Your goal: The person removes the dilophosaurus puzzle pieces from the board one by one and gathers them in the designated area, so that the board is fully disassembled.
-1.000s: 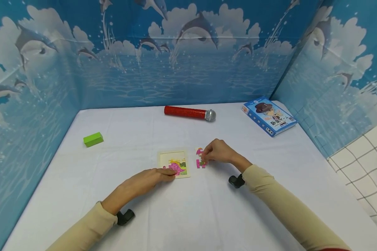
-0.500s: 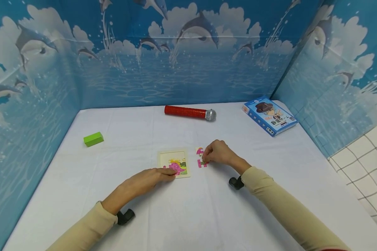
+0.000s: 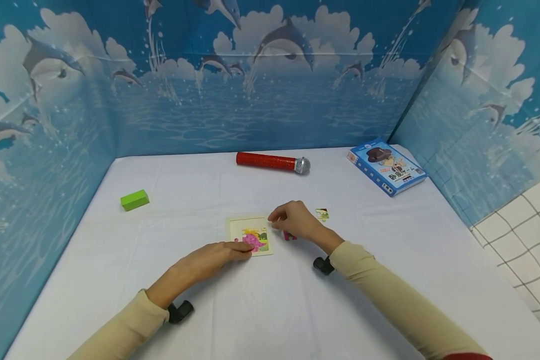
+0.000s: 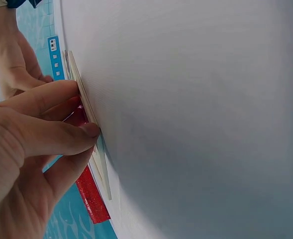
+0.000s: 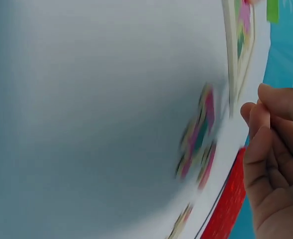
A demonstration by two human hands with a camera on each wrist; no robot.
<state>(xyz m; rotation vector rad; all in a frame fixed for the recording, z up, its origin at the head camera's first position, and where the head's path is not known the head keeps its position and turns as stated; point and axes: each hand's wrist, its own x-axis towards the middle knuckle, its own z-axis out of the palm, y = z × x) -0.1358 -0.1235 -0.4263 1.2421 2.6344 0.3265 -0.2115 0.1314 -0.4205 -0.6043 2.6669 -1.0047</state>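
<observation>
The lower-centre puzzle, probably light and stiff, is pinched by the left hand at its rim, the best hold; the right hand is bunched, contents, if any, hidden.

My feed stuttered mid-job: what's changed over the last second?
The right hand moved left toward the puzzle tray; a puzzle piece now shows on the hand's right. Whether that hand holds one, I can't tell. The left hand stayed on the tray; the microphone, box and green block stayed put.
</observation>
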